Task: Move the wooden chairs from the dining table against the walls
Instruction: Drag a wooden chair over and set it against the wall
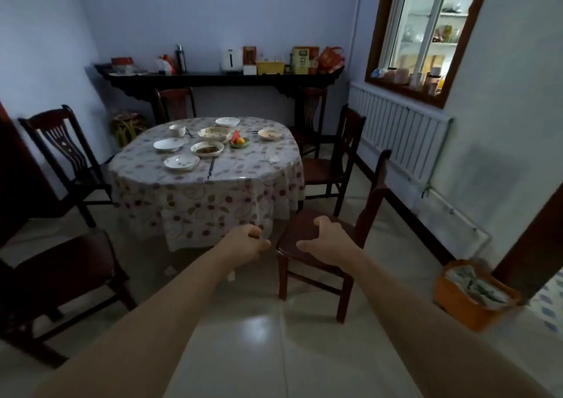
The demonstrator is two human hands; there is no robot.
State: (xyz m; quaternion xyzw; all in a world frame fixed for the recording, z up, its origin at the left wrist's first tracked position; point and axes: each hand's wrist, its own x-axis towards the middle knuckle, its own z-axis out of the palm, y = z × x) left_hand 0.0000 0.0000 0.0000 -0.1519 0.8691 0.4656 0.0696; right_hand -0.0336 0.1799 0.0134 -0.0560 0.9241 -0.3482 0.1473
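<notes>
Hands reaching: your right hand point(327, 242) is spreading its grip over the nearest wooden chair point(320, 239) beside the table point(210, 172); left hand point(248, 242) loosely curled, empty. Seize seat edges, lift.

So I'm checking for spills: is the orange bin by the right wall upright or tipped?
Upright: the orange bin stands on the floor, its open top facing up.

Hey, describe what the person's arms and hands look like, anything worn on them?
Both forearms are bare as far as the frame shows: no sleeves in view. The left hand and right hand wear no gloves, and no watch, bracelet or ring is visible, though the dim light hides fine detail.
</notes>
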